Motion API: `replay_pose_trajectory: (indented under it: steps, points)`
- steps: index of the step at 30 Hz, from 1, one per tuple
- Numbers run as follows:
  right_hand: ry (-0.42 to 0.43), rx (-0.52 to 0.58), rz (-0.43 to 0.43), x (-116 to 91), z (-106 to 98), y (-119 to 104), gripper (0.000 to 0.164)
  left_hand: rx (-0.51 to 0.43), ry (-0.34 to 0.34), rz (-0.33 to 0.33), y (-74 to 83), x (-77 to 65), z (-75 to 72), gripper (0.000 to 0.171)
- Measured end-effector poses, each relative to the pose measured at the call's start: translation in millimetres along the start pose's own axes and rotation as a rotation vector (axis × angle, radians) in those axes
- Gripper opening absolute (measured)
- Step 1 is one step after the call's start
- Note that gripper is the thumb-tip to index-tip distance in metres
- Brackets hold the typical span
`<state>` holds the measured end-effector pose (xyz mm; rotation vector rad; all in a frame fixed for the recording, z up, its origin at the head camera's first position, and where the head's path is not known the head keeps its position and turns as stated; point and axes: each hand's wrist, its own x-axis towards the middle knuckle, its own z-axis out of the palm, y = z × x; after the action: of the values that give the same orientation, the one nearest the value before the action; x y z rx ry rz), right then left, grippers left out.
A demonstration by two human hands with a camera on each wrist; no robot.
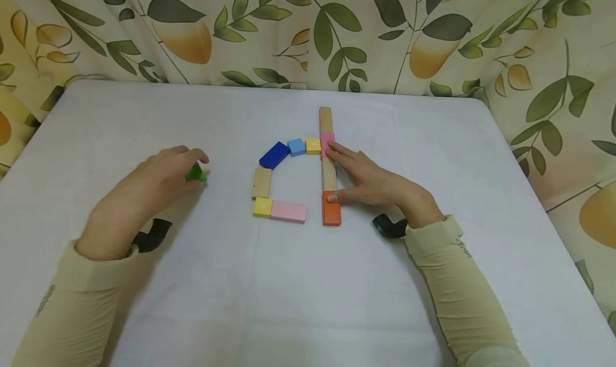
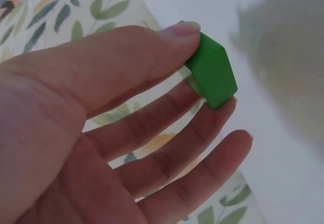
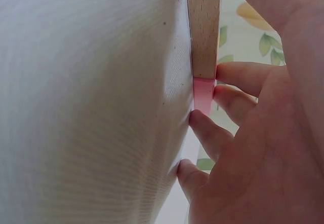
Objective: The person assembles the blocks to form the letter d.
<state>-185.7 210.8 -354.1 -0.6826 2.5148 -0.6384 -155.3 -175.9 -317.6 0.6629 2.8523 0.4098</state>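
Observation:
In the head view my left hand is held over the left part of the table, pinching a small green block between thumb and fingertips. Its faceted side faces the left wrist camera. On the right, my right hand rests at a straight column of blocks, fingertips on the pink block and thumb on the orange block. Plain wooden blocks complete this column. Left of it curve a yellow block, light blue block, dark blue block, wooden block, second yellow block and light pink block.
A white cloth covers the table. Behind it and to the right hangs a leaf-and-fruit patterned curtain. Dark wrist-camera pieces stick out at both cuffs. A gap separates the light pink block from the orange one.

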Motion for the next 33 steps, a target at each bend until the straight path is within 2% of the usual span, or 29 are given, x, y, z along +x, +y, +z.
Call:
replay_pose_trajectory:
  steps: [7, 17, 24, 33]
  points:
    - [0.003, 0.001, 0.001, 0, 1, -2, 0.098, -0.003, 0.029, 0.056, 20.8, 3.0, -6.4, 0.042]
    - [0.009, -0.003, 0.0, 0, 1, -1, 0.098, -0.004, -0.029, 0.06, 54.0, 16.1, -13.6, 0.042]
    - [0.005, -0.003, 0.009, 0, 1, -1, 0.098, 0.017, -0.029, 0.109, 72.7, 22.7, -14.1, 0.044]
    - [0.012, -0.005, 0.005, 0, 2, -1, 0.098, -0.005, -0.119, 0.115, 97.4, 36.9, -10.8, 0.049]
